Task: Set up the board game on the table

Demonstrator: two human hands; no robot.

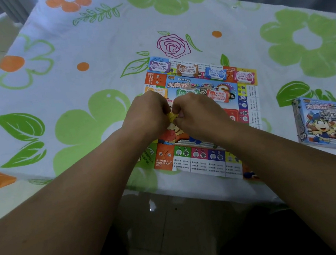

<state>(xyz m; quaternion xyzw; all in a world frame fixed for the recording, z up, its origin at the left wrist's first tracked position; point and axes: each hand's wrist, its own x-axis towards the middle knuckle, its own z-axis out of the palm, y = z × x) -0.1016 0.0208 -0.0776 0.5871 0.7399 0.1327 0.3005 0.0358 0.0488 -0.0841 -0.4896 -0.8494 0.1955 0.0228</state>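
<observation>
**Game board** [200,161]: flat on the cloth-covered counter [73,75], close to its front edge.
**Money stacks** [216,73]: laid along the board's far side and centre.
**Box** [327,121]: well apart, at right.
**Left hand** [148,112], **right hand** [199,113]: both grips narrow, pinching one small yellow piece [171,116] above the board's middle. It is possibly a token being assembled or pulled apart, but too small to tell.
**Risk:** if the piece slips or snaps free, it could scatter the stacks or drop off the front edge. The forearms could also drag the board.
</observation>
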